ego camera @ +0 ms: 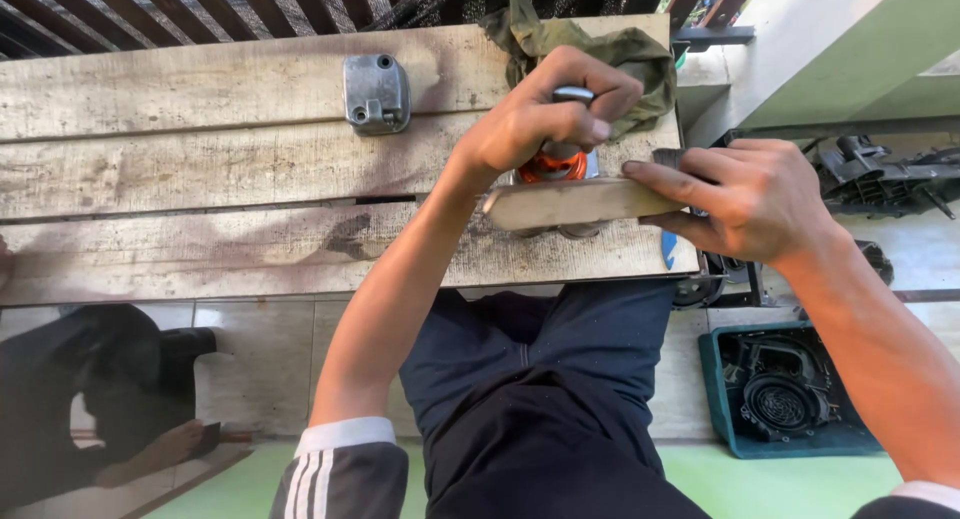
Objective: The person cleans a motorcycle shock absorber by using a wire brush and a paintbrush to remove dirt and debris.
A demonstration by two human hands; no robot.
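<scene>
We saw the left hand [548, 114] curled tight round a metal-capped tool [572, 96], pressing down on an orange part [548, 166] directly under the fist. The right hand [752, 199] pinched the flat grey plate [570, 202] by its end, fingers half closed. A green rag [600, 41] lay just behind the left grip, and a metal cover [376, 93] well off to its side on the wooden bench [200, 169].

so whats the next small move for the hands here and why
Probably keep the right hand bracing the flat grey metal bar while the left hand turns its metal-handled tool on the orange round part, since the tool looks seated there.
</scene>
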